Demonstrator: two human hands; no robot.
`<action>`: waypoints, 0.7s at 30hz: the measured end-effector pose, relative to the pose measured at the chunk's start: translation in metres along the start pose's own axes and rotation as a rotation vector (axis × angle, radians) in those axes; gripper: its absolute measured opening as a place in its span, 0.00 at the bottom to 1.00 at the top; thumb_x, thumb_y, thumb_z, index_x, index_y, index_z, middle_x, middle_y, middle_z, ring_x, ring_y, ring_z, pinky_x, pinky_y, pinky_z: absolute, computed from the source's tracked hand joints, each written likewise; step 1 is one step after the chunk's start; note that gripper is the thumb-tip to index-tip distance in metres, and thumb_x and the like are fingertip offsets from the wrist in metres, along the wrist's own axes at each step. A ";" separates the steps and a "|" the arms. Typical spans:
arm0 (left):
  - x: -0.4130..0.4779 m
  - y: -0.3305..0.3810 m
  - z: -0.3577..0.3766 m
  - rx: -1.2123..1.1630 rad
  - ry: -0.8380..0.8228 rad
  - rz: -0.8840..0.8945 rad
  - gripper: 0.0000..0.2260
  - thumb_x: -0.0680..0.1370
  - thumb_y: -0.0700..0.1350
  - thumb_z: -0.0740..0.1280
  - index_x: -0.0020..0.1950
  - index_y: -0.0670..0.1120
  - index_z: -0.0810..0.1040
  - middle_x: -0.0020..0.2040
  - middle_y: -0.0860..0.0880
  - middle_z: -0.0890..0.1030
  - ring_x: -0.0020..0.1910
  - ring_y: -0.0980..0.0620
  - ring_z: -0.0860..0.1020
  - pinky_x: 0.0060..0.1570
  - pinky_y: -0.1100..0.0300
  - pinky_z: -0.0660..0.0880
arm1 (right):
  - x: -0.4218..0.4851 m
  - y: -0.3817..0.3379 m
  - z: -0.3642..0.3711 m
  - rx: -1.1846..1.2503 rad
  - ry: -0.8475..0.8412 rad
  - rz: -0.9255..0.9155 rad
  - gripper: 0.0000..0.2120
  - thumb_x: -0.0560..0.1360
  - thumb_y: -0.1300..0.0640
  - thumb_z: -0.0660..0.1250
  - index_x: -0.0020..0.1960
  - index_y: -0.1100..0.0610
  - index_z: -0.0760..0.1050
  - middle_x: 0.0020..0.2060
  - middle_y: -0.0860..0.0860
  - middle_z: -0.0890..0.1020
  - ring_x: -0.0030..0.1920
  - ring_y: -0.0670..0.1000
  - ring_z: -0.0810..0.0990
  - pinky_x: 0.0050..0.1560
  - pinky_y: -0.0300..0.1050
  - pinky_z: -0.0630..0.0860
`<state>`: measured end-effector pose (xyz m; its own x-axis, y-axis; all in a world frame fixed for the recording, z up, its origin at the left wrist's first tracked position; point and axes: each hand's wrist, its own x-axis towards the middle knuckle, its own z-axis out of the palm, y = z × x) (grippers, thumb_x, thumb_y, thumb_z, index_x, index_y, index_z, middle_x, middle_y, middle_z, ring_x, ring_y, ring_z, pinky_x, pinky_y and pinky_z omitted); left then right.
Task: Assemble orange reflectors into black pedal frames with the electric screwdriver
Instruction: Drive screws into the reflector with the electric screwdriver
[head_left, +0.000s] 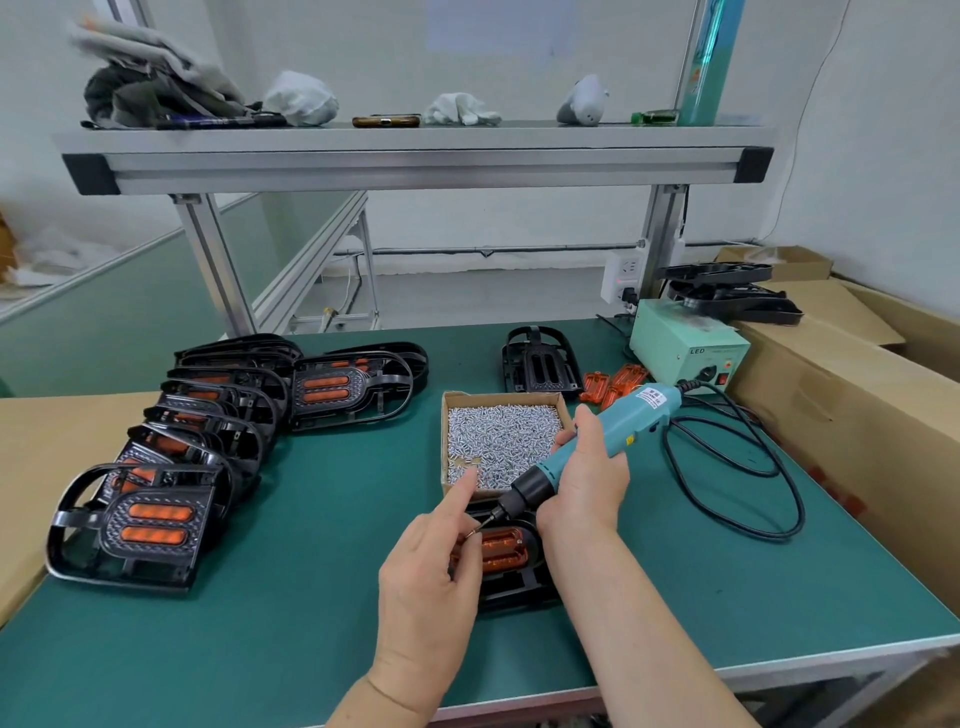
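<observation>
Two hands half-hide the black pedal frame (511, 590) and orange reflector (505, 552) near the counter's (291, 613) front edge, left hand (431, 566) pinching a tiny screw (471, 533), right hand (587, 483) gripping the electric screwdriver (615, 428), green surface showing leftward.

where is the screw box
Head view, table centre: the screw box sits just behind the pedal frame being worked on, left of the right hand.
</observation>
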<state>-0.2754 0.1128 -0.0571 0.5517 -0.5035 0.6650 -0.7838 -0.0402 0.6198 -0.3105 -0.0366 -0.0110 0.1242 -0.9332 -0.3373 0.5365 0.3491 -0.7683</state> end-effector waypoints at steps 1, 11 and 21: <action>0.000 -0.001 0.000 0.000 -0.005 -0.005 0.33 0.69 0.27 0.74 0.71 0.49 0.75 0.41 0.57 0.79 0.40 0.58 0.77 0.52 0.75 0.70 | 0.000 0.000 0.000 0.003 -0.004 -0.010 0.07 0.77 0.53 0.71 0.49 0.53 0.74 0.26 0.45 0.77 0.29 0.44 0.75 0.34 0.41 0.73; -0.003 -0.011 -0.006 -0.014 -0.175 -0.209 0.45 0.70 0.46 0.77 0.74 0.73 0.54 0.55 0.66 0.77 0.58 0.64 0.74 0.58 0.79 0.62 | -0.002 0.000 0.002 0.004 -0.057 -0.117 0.07 0.76 0.53 0.72 0.48 0.52 0.74 0.27 0.45 0.77 0.29 0.44 0.75 0.38 0.44 0.72; 0.004 -0.026 -0.019 0.120 -0.488 -0.251 0.51 0.62 0.70 0.66 0.79 0.60 0.45 0.71 0.64 0.62 0.68 0.66 0.57 0.73 0.56 0.57 | -0.020 0.006 0.013 -0.102 -0.205 -0.394 0.08 0.77 0.55 0.73 0.45 0.53 0.74 0.28 0.45 0.78 0.30 0.44 0.76 0.34 0.36 0.74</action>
<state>-0.2478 0.1279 -0.0625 0.5521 -0.8055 0.2152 -0.6878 -0.2940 0.6637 -0.2992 -0.0174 -0.0016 0.0952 -0.9906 0.0987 0.4925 -0.0393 -0.8694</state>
